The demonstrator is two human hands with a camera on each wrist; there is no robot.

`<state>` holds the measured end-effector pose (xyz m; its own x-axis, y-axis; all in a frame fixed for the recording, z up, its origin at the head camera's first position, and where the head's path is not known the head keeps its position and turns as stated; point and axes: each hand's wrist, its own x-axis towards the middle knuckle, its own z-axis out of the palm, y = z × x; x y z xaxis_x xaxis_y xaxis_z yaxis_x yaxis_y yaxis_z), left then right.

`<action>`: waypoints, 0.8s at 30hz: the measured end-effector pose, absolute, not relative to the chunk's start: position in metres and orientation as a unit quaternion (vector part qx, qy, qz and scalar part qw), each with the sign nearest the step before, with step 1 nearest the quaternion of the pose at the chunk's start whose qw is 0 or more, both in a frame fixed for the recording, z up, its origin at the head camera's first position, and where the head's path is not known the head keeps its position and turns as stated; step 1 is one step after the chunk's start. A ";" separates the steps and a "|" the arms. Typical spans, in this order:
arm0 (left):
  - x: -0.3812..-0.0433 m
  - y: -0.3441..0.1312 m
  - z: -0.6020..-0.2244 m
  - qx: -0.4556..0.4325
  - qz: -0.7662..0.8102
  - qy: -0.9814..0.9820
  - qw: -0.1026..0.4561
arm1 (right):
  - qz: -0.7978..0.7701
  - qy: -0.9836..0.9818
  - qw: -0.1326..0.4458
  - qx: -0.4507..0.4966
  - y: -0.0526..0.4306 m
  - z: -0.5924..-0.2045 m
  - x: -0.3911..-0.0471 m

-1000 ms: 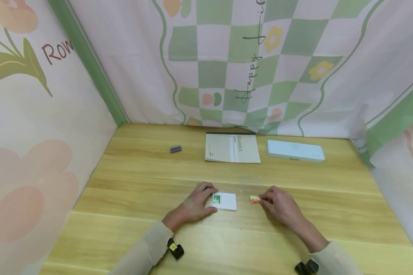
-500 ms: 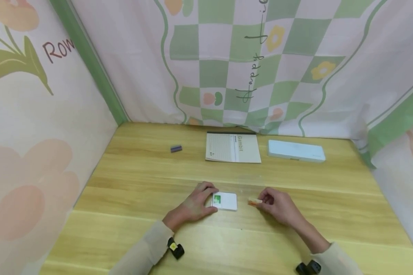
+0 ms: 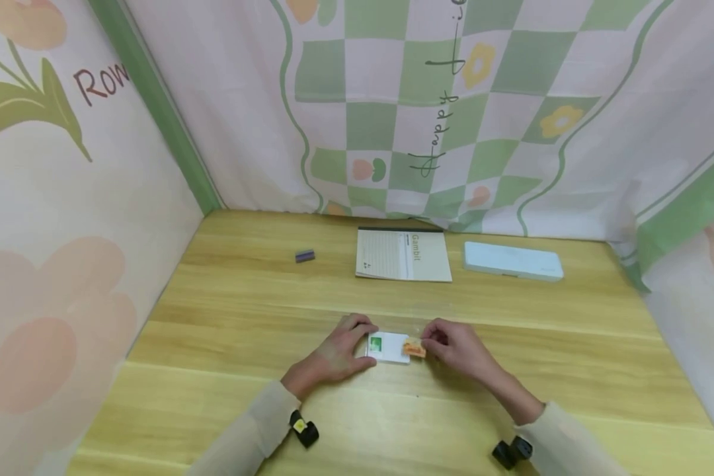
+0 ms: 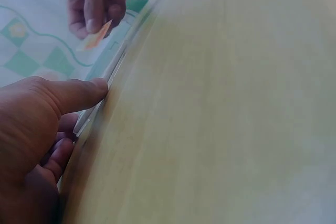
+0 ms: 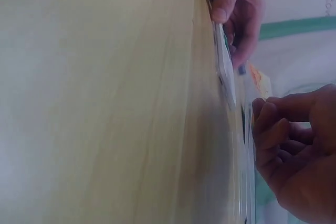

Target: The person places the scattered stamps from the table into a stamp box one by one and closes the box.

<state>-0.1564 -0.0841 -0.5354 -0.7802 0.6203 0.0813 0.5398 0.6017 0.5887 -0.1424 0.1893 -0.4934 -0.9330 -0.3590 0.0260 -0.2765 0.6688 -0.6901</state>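
Observation:
A small white rectangular pad [image 3: 389, 356] lies flat on the table in the head view, with a green sticker [image 3: 375, 344] near its left end. My left hand [image 3: 335, 355] grips the pad's left end, thumb on the near edge and fingers on the far edge. Between thumb and fingertips, my right hand [image 3: 459, 346] pinches an orange sticker [image 3: 415, 348] by its right end. Its free end overlaps the pad's right edge in that view. Seen from the right wrist, the orange sticker [image 5: 260, 81] is raised above the table, apart from the pad [image 5: 226, 69].
Farther back on the table [image 3: 244, 311] are a dark purple block [image 3: 305, 256], a notebook [image 3: 403, 255] marked "Gambit" and a pale blue case [image 3: 513, 261]. A faint transparent sheet [image 3: 433, 312] lies beyond the pad. Patterned curtains [image 3: 369, 119] border the table.
My right hand has moved left with the orange sticker, from beside the pad to over its right edge. The sticker has turned its printed face upward. My left hand and the pad stay put.

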 end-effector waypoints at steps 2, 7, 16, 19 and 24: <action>-0.157 -0.084 -0.536 0.323 0.309 0.892 0.069 | -0.364 0.911 0.067 -0.181 0.181 -0.494 -0.146; -0.157 -0.085 -0.536 0.316 0.316 0.891 0.076 | -0.360 0.912 0.098 -0.171 0.165 -0.495 -0.153; -0.157 -0.085 -0.536 0.311 0.316 0.893 0.083 | -0.350 0.916 0.122 -0.151 0.157 -0.498 -0.160; -0.156 -0.085 -0.536 0.310 0.316 0.893 0.085 | -0.345 0.919 0.125 -0.144 0.156 -0.499 -0.162; -0.156 -0.085 -0.535 0.308 0.318 0.892 0.089 | -0.342 0.919 0.133 -0.140 0.154 -0.499 -0.165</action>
<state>-0.1561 -0.0846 -0.5354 -0.7946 0.6061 0.0363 0.4923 0.6080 0.6230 -0.1645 0.1544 -0.4988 -0.9254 -0.3487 -0.1483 -0.1668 0.7262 -0.6669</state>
